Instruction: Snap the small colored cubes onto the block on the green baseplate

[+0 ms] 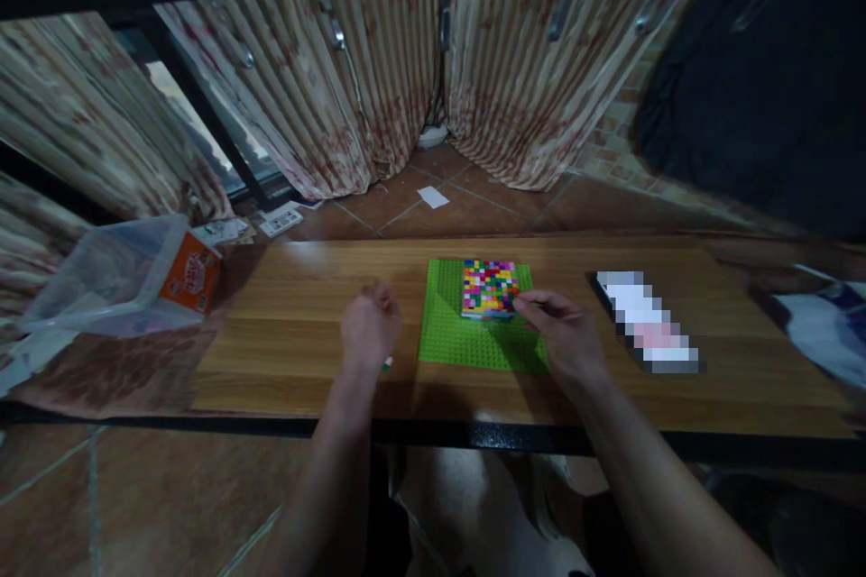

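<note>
A green studded baseplate (460,334) lies on the wooden table (284,325). A block of many small multicoloured bricks (488,287) stands on its far right part. My right hand (565,338) rests at the baseplate's right edge, its fingertips pinched together right beside the block's near right corner; whether they hold a brick is too small to tell. My left hand (369,325) hovers left of the baseplate with fingers curled in. A small green piece (387,364) shows just under that hand.
A clear plastic tub (108,279) with an orange label lies tipped off the table's left end. A dark blurred flat object (646,320) lies right of the baseplate. Plastic bags (822,320) sit at far right. Curtains hang behind, papers on the tiled floor.
</note>
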Available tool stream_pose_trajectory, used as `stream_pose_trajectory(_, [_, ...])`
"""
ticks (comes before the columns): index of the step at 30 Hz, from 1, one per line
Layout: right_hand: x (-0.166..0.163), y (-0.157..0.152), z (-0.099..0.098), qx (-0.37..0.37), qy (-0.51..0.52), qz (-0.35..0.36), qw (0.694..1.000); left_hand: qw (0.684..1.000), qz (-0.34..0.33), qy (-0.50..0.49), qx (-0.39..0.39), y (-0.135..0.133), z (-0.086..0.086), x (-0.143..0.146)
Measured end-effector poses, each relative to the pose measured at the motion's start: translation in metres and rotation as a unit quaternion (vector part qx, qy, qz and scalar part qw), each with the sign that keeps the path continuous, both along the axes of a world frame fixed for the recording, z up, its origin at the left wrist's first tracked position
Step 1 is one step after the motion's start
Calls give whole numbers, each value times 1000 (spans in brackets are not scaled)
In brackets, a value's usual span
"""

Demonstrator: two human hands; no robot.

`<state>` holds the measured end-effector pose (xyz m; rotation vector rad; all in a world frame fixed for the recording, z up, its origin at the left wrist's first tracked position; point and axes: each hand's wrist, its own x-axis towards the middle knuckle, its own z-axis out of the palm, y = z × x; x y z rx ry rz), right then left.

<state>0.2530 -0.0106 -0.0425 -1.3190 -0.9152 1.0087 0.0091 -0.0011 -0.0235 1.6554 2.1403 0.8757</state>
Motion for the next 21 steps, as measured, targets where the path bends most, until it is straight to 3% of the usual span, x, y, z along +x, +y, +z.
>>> stream_pose_trajectory(5, [2,-3,3,12,1,-28,1000,981,4,158,-110,-1,6,-33])
stream_pose_trajectory(13, [-1,-2,5,39,-18,-10,999,967,9,208,-144,-3,6,-29])
stream_pose_trajectory(18, [-2,-2,5,55,-36,-23,998,988,-13,125,-89,1,7,-25])
stream_pose_trajectory(21, [-7,-5,5,90,-74,-11,993,994,-71,-86,-21,2,5,-10])
